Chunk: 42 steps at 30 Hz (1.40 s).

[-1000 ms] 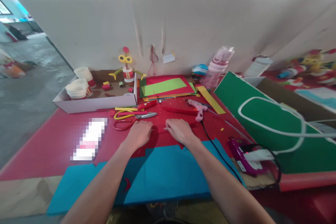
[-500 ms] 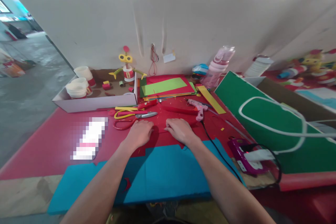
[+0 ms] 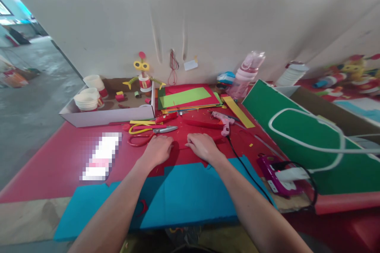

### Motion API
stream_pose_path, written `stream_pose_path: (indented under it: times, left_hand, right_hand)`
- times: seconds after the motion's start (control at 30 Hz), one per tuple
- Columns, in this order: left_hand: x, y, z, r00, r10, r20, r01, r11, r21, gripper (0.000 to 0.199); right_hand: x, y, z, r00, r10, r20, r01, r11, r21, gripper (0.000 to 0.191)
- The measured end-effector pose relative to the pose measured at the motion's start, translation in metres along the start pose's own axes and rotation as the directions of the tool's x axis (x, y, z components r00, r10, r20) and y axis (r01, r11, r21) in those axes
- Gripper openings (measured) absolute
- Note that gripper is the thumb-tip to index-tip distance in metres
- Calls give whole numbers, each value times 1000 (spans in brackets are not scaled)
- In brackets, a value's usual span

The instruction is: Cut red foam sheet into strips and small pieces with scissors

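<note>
My left hand [image 3: 158, 148] rests on the red tabletop, knuckles up, fingers curled in; nothing shows in it. Just beyond it lie scissors [image 3: 139, 139] with red and yellow handles. To its right, my right hand [image 3: 202, 145] also lies loosely closed, with no object visible in it. The undersides of both hands are hidden. A pink glue gun [image 3: 223, 121] sits beyond my right hand, its black cord running toward a purple power strip [image 3: 274, 176]. Below my forearms spreads a blue sheet [image 3: 192, 193] with a red curved scrap [image 3: 144, 207] on it.
At the back left, a white box [image 3: 109, 115] holds paper cups [image 3: 86, 101] and a small robot figure [image 3: 144, 81]. Coloured sheets [image 3: 187, 98] are stacked at the back, near a pink bottle [image 3: 246, 73]. A green-sided box [image 3: 291, 142] with a white cable stands right.
</note>
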<state>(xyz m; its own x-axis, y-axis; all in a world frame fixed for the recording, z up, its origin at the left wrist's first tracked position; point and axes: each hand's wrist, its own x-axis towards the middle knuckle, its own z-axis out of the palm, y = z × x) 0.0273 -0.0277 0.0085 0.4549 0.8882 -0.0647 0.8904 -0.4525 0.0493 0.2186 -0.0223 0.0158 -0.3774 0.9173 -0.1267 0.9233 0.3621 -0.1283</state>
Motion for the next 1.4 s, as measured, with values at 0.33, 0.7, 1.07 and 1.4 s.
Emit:
stream_pose_path:
  times: [0.33, 0.7, 1.07, 1.4]
  left_hand:
    - [0, -1, 1, 1000, 9, 10, -9, 1000, 21, 24]
    - [-3, 4, 0, 945, 304, -117, -287, 948, 140, 44]
    - [-6, 9, -5, 930, 355, -94, -330, 921, 208, 32]
    - [-12, 17, -3, 929, 350, -122, -313, 918, 244, 33]
  right_hand:
    - [2, 1, 5, 999, -6, -32, 6, 1000, -9, 18]
    - [1, 0, 1, 1000, 1, -8, -1, 1000, 17, 16]
    - [-5, 42, 6, 995, 46, -85, -30, 984, 177, 15]
    - [-19, 75, 19, 978, 31, -205, 32, 955, 294, 12]
